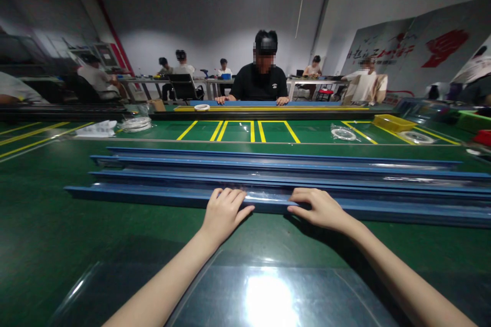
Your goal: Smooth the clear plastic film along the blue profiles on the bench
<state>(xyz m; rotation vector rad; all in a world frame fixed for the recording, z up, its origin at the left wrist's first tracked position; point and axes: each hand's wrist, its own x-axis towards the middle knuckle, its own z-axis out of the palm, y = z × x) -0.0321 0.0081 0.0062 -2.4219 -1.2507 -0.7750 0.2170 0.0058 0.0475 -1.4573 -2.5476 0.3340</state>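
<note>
Several long blue strips (268, 173) lie side by side across the green table (57, 225), running left to right. My left hand (224, 212) rests on the nearest blue strip (134, 195), fingers stretched out flat over its edge. My right hand (320, 208) lies on the same strip a little to the right, fingers extended and pressed on its top. Between my hands a clear film on the strip (264, 197) glints. Neither hand wraps round anything.
A person in a black shirt (261, 82) sits opposite with both hands on another blue strip (264, 103). White tape rolls (201, 107), clear bags (136, 123), a yellow tray (394, 122) and yellow floor-style lines (238, 130) mark the far table. Other people sit at back desks.
</note>
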